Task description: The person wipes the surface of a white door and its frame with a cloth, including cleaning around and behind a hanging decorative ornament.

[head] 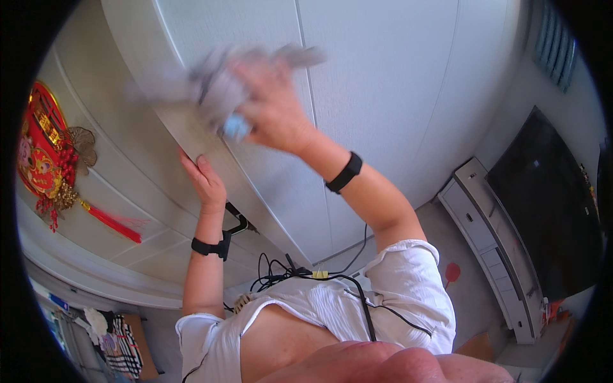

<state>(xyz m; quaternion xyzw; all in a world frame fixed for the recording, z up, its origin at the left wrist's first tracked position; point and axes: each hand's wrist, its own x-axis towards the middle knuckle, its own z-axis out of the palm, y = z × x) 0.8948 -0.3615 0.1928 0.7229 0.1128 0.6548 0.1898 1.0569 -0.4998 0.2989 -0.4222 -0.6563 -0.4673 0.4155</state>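
Note:
A crumpled grey cloth [222, 93] is in my right hand [275, 107], raised against the upper part of a pale door frame [191, 119]. Both hand and cloth are motion-blurred. A small light-blue patch [237, 127] shows at the lower side of the cloth; what it is cannot be made out. Lower down, my left hand [206, 184] grips the edge of the pale woodwork, thumb on one side and fingers on the other, partly hidden. Just below that hand, a black door handle [237, 218] shows beside the left wrist.
A red and gold hanging ornament [45, 143] with a tassel [115, 222] is on the door at left. White panels [383, 72] rise ahead. Black cables [282, 270] lie near my chest. A television [546, 206] and low cabinet [493, 249] stand at right.

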